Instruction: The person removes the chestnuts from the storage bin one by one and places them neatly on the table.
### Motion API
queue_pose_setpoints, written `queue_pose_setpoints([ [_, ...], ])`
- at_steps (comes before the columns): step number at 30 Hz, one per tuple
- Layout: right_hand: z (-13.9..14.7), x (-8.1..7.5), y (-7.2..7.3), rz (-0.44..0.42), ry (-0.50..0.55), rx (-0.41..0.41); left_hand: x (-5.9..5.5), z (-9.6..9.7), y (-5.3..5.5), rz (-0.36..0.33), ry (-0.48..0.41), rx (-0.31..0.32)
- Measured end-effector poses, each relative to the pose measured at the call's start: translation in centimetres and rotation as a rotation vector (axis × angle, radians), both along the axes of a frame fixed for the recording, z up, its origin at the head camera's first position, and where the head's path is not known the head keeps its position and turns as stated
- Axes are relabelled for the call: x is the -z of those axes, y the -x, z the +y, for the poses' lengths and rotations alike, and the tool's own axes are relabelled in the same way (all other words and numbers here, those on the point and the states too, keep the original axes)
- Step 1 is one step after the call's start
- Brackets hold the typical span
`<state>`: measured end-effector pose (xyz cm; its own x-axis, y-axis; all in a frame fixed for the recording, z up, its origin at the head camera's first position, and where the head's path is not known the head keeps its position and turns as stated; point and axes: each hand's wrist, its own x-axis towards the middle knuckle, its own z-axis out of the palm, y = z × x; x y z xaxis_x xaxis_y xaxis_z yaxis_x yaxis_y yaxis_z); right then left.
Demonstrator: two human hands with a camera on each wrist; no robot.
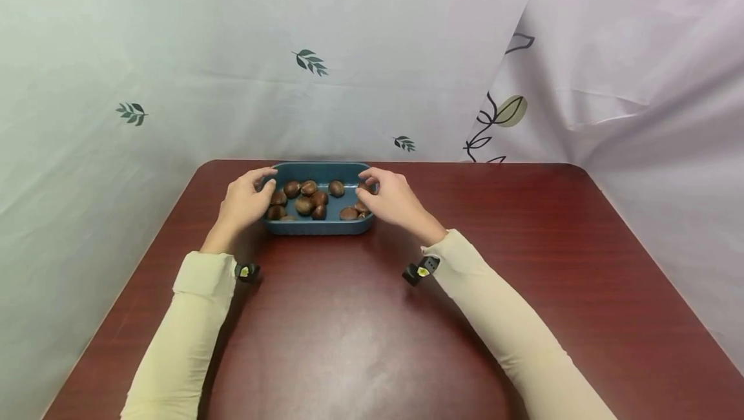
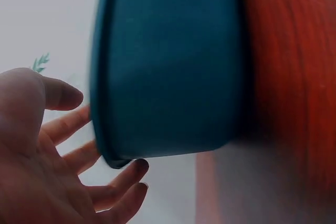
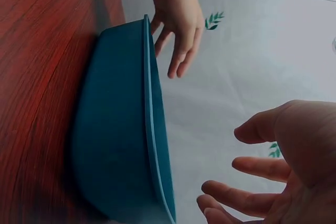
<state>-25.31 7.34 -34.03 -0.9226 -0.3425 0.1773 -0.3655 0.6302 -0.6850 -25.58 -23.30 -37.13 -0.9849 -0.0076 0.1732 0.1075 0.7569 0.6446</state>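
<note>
Watching from my distant station: blue rectangular tray (image 1: 320, 229) sits on the dark red table (image 1: 349, 316), close to its far edge and left of the middle. Brown chestnuts (image 1: 304, 205) lie inside, most bunched toward the left half, one apart near the back wall, a few more at the right end. Left hand (image 1: 244, 199) is at the tray's left end, fingers parted and loosely bent; my left wrist view puts them around the rim's corner, though I cannot tell whether any fingertip touches. Right hand (image 1: 392, 197) is at the opposite end, fingers likewise spread and slightly bent, thumb apart; from the right wrist I see them just beside the rim, wrapped around nothing. Both forearms reach in from the near side in pale sleeves (image 1: 200, 316), a black wrist device (image 1: 247, 271) on each. Beyond the table I note a pale cloth (image 1: 378, 52) printed with green leaf sprigs (image 1: 310, 62).
</note>
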Motion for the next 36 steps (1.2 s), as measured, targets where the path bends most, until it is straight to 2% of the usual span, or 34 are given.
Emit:
queue_pose_setpoints([
  [7, -1.6, 0.3, 1.2, -0.029, 0.001, -0.045, 1.5, -0.1, 0.7, -0.066, 0.0, 0.028],
  [12, -2.7, 0.8, 1.9, -0.068, -0.032, -0.1, 2.1, 0.0, 0.9, -0.066, -0.003, 0.033],
  [22, -5.0, 1.8, 3.3, -0.153, -0.054, -0.199, 2.5, 0.4, 1.1, -0.011, 0.004, -0.002],
  [30, -6.8, 2.8, 4.3, -0.205, -0.121, -0.216, 2.5, 0.7, 1.1, -0.008, -0.013, -0.01],
  [36, -7.7, 3.6, 4.7, -0.206, -0.139, -0.221, 2.4, 0.6, 1.1, -0.004, -0.014, -0.02],
])
